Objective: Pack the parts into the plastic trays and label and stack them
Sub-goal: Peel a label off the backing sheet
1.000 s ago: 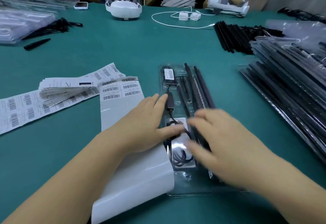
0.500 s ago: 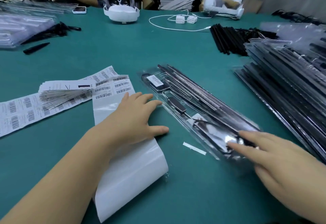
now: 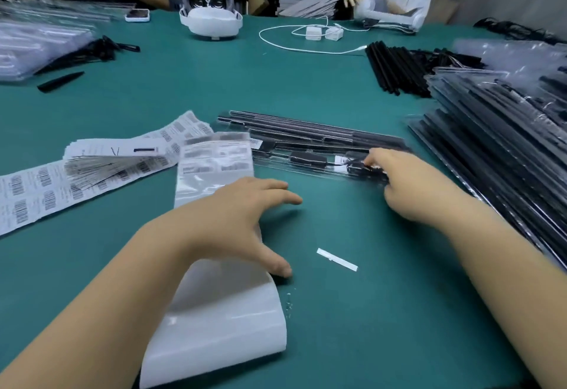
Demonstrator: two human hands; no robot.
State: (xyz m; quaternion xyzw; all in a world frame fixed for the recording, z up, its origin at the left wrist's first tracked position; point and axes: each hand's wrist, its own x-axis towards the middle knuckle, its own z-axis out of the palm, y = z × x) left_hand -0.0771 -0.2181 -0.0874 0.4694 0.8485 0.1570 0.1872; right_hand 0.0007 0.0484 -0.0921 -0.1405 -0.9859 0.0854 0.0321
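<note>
A clear plastic tray (image 3: 306, 140) packed with long black rods and a cabled black part lies crosswise on the green table. My right hand (image 3: 411, 186) grips its right end, fingers curled over the edge. My left hand (image 3: 245, 214) rests with spread fingers on a white label backing sheet (image 3: 214, 312) whose far end carries barcode labels (image 3: 214, 155). A tall stack of filled trays (image 3: 503, 143) stands at the right.
A fanned pile of barcode label sheets (image 3: 92, 168) lies at the left. A small white strip (image 3: 337, 259) lies near me. Loose black rods (image 3: 395, 66), empty trays (image 3: 36, 42), a white headset (image 3: 211, 20) and charger cables (image 3: 319, 34) lie farther back. Other people sit at the far edge.
The packed tray has swung from lengthwise to crosswise and slid away from me toward the right, with my right hand at its end. My left hand left the tray and settled on the backing sheet.
</note>
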